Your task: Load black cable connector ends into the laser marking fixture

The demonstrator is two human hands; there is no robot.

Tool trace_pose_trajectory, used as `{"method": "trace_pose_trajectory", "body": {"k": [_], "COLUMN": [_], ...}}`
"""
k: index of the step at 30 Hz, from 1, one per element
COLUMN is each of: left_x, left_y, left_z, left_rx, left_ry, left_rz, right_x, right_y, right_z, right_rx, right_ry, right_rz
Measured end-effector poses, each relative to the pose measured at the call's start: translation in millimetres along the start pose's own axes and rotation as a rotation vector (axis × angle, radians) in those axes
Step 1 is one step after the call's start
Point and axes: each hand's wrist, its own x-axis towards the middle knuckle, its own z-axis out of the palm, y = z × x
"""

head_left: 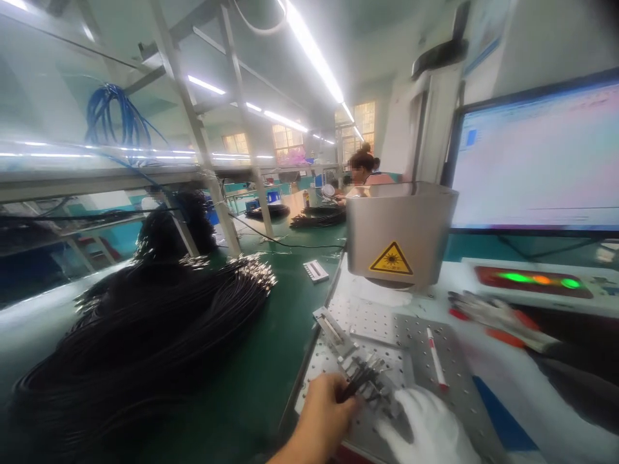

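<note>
My left hand point(329, 409), bare, is closed in a pinch around a small bunch of black cables point(356, 385). The cable ends lie at a metal fixture point(370, 370) on the perforated plate. Beside it on the right is my right hand point(430, 428) in a white glove, slightly blurred. Its thumb and fingers are apart next to the fixture, and nothing shows between them. A slim metal block point(333, 328) extends from the fixture toward the back. Above the plate hangs a grey laser head point(399, 235) with a yellow warning triangle.
Large coils of black cable point(145, 341) with shiny ends fill the left of the green table. A red-and-white marker point(436, 361) lies on the perforated plate. Work gloves point(498, 316), a lit control panel point(536, 280) and a monitor point(541, 154) are at right. Another person point(367, 169) sits farther back.
</note>
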Motion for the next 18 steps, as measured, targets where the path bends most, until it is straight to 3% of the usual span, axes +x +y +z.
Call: {"method": "trace_pose_trajectory", "body": {"k": [7,11,18], "left_x": [-16.3,-15.7,-17.3], "left_y": [3.8,-4.2,-5.2], "left_z": [1.8,6.4,8.8], "left_rx": [0.257,0.309,0.393], "left_ry": [0.082,0.099,0.084], "left_rz": [0.036,0.065,0.059], "right_x": [-7.3,-2.1,5.3], "right_y": [3.4,0.4,-4.3], "right_z": [3.0,-7.1,-23.6], "right_rx": [0.023,0.039,-0.028], "right_ry": [-0.033,-0.092,-0.058], "right_rz": [-0.029,-0.049,-0.152]}}
